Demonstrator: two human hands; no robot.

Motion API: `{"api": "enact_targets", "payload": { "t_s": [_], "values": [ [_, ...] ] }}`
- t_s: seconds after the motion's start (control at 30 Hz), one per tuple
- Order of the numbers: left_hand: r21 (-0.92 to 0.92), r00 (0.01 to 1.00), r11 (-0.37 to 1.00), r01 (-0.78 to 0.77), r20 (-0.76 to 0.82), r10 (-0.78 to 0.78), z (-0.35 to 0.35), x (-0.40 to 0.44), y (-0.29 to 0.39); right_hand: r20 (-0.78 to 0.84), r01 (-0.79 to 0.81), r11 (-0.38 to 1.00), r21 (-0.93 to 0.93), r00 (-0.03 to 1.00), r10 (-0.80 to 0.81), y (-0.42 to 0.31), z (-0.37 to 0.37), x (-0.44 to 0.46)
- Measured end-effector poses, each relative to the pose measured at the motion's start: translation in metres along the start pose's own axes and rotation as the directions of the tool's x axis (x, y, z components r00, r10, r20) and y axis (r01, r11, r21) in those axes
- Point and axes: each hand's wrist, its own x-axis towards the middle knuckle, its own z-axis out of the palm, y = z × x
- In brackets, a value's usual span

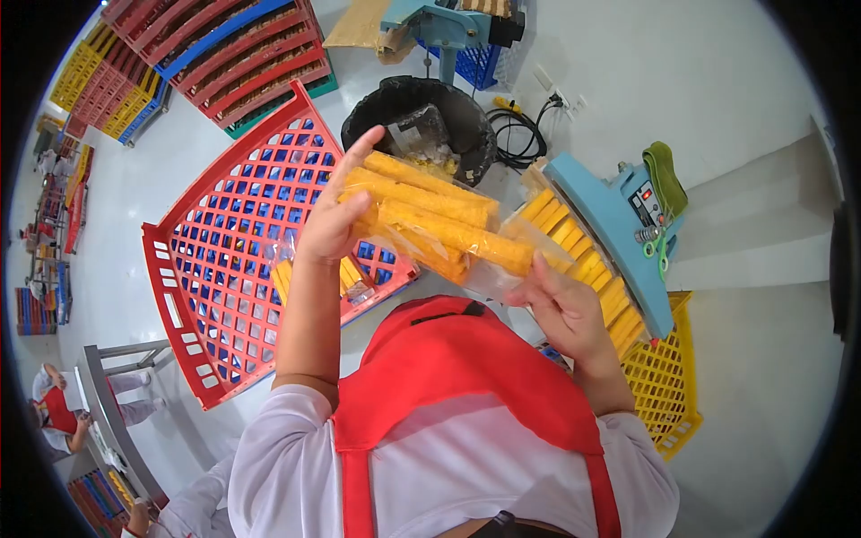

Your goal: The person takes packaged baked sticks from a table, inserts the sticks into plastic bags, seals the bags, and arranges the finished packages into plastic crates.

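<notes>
Between my two hands is a clear plastic bag of yellow-orange snack sticks (439,215), held tilted in front of the red apron. My left hand (336,211) grips the bag's left end, thumb on top and fingers behind it. At the other end, the fingers of my right hand (563,309) pinch the loose clear plastic. Just beyond my right hand, more yellow sticks (574,242) lie in a row along a blue sealing machine (619,233). Below my left forearm, other bagged sticks (352,276) rest in a red crate (202,269).
A black bin (363,117) with plastic waste stands ahead, near a coiled cable (529,139). Green-handled scissors (662,251) and a green cloth (662,170) are on the machine. A yellow crate (668,386) sits at right. Stacked crates (242,63) rise at back left; co-workers (58,408) are at lower left.
</notes>
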Motion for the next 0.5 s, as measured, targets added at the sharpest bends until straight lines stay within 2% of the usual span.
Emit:
{"api": "enact_targets", "payload": {
  "t_s": [0.07,0.1,0.17,0.2,0.27,0.3,0.37,0.4,0.47,0.5],
  "values": [
    [-0.031,1.000,0.999,-0.015,-0.008,0.015,-0.004,0.001,0.002,0.062,-0.172,0.985,-0.007,0.983,0.172,-0.001,-0.001,-0.001],
    [-0.064,0.999,0.998,-0.029,-0.017,0.028,-0.006,0.002,0.003,0.064,-0.169,0.986,-0.007,0.984,0.169,-0.003,0.000,0.000],
    [-0.058,0.999,0.998,-0.032,-0.011,0.031,-0.008,-0.001,0.004,0.219,-0.127,0.970,-0.206,0.960,0.172,-0.006,0.005,0.003],
    [-0.037,0.997,0.999,0.001,0.075,0.001,-0.007,-0.002,0.004,0.219,-0.128,0.971,-0.202,0.960,0.172,-0.006,0.009,0.007],
    [0.022,0.980,0.998,0.066,0.189,-0.069,-0.006,-0.004,-0.001,0.230,0.097,0.967,-0.237,0.972,-0.041,-0.006,0.017,0.016],
    [0.024,0.979,0.997,0.068,0.189,-0.072,-0.005,-0.004,-0.004,0.228,0.095,0.967,-0.236,0.973,-0.040,-0.004,0.018,0.015],
    [0.128,0.989,0.981,0.145,-0.025,-0.143,-0.005,-0.004,-0.008,0.250,-0.159,0.969,-0.186,0.947,0.204,0.003,0.017,0.013],
    [0.130,0.984,0.977,0.170,-0.072,-0.162,-0.004,-0.006,-0.008,0.253,-0.158,0.970,-0.185,0.946,0.203,0.004,0.017,0.015],
    [0.081,0.973,0.973,0.217,-0.092,-0.210,-0.005,-0.010,-0.010,0.212,0.055,0.940,-0.336,0.977,0.018,0.007,0.016,0.021],
    [0.036,0.962,0.965,0.258,-0.101,-0.254,-0.005,-0.010,-0.011,0.218,0.054,0.941,-0.334,0.976,0.021,0.012,0.016,0.023]
  ]
}}
